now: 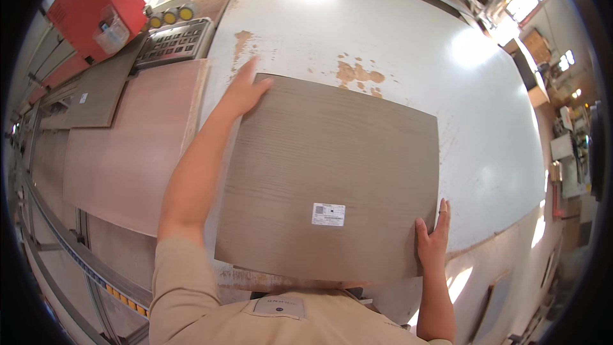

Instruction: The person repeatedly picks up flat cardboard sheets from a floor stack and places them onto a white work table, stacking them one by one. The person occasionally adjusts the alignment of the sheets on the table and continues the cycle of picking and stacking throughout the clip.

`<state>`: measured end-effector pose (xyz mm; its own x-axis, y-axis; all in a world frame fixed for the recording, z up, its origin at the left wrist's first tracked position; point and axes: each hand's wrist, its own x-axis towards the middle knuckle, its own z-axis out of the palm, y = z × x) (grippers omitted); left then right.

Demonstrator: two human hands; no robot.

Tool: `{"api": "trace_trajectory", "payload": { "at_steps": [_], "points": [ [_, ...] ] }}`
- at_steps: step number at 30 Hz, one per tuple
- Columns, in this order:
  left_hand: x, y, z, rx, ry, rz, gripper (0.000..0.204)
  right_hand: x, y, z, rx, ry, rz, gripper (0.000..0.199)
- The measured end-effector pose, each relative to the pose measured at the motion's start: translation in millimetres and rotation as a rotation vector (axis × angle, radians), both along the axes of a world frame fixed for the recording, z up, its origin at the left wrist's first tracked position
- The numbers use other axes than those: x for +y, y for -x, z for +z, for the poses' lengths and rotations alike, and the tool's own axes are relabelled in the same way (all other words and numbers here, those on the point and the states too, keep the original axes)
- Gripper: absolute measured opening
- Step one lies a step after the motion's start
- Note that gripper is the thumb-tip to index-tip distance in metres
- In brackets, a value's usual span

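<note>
Clutter sits at ten o'clock: a red machine (96,9) and a keypad (174,41) beside the white worktop (408,45). The grey-brown panel (332,172) lies flat at centre. Left hand (246,89), fingers spread, presses its eleven o'clock corner; right hand (434,239) grips its four o'clock edge.

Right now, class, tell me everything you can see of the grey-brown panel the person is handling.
The grey-brown panel is a flat, roughly square board with a fine wood-grain finish, apparently veneered or laminated. A small white label sits near its lower edge. It lies flat on the worn white table. The left hand presses its far left corner; the right hand grips its near right corner. Its near edge reaches toward the person's chest.
</note>
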<state>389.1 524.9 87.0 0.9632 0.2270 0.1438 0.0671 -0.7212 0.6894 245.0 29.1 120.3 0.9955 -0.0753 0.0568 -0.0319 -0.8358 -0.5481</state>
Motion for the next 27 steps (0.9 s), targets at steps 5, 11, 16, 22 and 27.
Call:
{"api": "trace_trajectory", "payload": {
  "at_steps": [5, 11, 16, 22, 27],
  "points": [
    [-17, 113, -18, 0.261, 0.73, 0.12, 0.068, -34, 3, -20, 0.394, -0.704, 0.032, 0.079],
    [-47, 139, 8, 0.203, 0.581, 0.197, 0.064, -53, 3, -19, 0.408, -0.899, 0.115, 0.08],
    [-87, 118, 78, 0.009, 0.514, -0.103, 0.061, -114, 20, -23, 0.338, -1.114, 0.036, 0.08],
    [-241, 16, 145, 0.142, 0.713, -0.595, 0.061, -213, 92, -21, 0.098, -1.712, -0.263, 0.059],
    [-300, -81, 165, 0.142, -0.222, -0.514, 0.072, -211, 145, -12, -0.256, -1.765, -0.341, 0.036]
  ]
}}
